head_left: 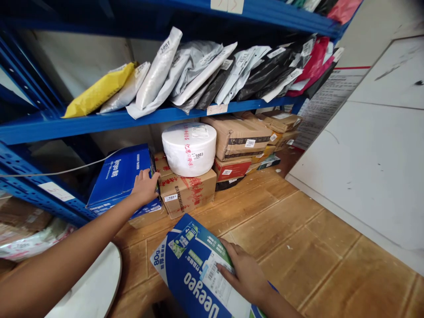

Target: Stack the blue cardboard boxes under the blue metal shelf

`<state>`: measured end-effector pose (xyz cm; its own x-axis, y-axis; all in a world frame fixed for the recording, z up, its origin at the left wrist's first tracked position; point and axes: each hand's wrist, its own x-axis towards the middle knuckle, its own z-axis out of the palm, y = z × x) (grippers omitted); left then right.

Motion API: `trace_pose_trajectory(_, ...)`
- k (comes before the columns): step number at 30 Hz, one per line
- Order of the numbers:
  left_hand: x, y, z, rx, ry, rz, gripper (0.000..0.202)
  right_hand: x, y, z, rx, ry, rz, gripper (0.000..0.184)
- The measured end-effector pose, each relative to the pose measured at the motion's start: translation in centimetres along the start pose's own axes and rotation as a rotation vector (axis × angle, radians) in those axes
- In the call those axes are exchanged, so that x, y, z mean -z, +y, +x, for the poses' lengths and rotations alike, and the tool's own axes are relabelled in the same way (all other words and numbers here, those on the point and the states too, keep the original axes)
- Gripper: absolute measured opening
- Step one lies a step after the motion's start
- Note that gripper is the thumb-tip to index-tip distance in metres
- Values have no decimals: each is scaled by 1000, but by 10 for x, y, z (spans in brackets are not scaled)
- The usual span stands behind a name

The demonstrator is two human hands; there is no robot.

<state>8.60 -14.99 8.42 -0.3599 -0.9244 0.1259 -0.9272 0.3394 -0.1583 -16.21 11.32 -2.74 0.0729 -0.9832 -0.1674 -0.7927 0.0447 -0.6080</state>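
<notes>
My left hand [145,187] rests on the right edge of a big blue carton [121,172], its fingers stretched out. That carton lies under the bottom shelf, on top of a brown box. Close to me, my right hand [243,271] grips a blue, green and white Deeyeo box [195,282]. Its fingers and thumb lie over the top face, beside a white shipping label [217,276]. The near end of this box runs out of view, so what supports it is hidden. Right of my left hand stands a brown carton labelled 5001 [188,194], bearing a round white package [189,150].
Stacked cartons [243,137] stand farther right under the blue shelf [149,121]. Several plastic mailer bags [198,70] lean along that shelf. A white round-edged object [99,282] sits at lower left. A white panel [367,172] borders the brown tiled floor [298,260].
</notes>
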Motion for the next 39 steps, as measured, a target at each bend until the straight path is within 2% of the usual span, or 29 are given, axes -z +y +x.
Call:
trace_pose_trajectory(4, -3, 6, -3, 36, 86, 46, 43, 0, -1, -1, 1, 0, -2, 65)
trace_pose_trajectory(7, -4, 4, -4, -7, 125, 79, 39, 1, -1, 0, 3, 6, 3, 64)
trace_pose_trajectory(9, -4, -7, -5, -86, 113, 79, 36, 1, -2, 0, 0, 8, 3, 64)
trace_pose_trajectory(12, -6, -32, -7, -251, 99, 40, 48, 2, -3, 1, -16, 4, 6, 65)
trace_pose_trajectory(14, -9, -45, -8, -317, 118, 3, 48, 1, -4, 2, -27, 1, 8, 65)
trace_pose_trajectory(16, -11, -49, -8, -312, 149, -20, 38, 1, -5, 2, -32, -2, 3, 66)
trace_pose_trajectory(20, -11, -42, -3, -262, 182, -4, 26, -1, -1, 2, -29, 10, -14, 65)
trace_pose_trajectory(24, -8, -40, 5, -282, 182, 25, 32, -4, 0, 2, -9, 35, -20, 66)
trace_pose_trajectory(28, -10, -44, 11, -257, 244, 39, 34, -7, -6, 1, -3, 61, -16, 67)
trace_pose_trajectory(30, -11, -46, 11, -263, 256, 3, 37, -5, -3, 0, -18, 128, 34, 65)
trace_pose_trajectory(32, -11, -46, 8, -284, 281, -49, 45, 1, 10, -1, -145, 304, 225, 62)
trace_pose_trajectory(35, -14, -41, -18, -371, 421, -148, 55, 10, 49, -15, -503, 585, 581, 58)
trace_pose_trajectory(37, -24, -30, -50, -461, 467, -292, 52, 7, 75, -34, -699, 610, 707, 59)
trace_pose_trajectory(39, -42, -13, -88, -442, 378, -527, 51, -9, 89, -55, -798, 537, 807, 58)
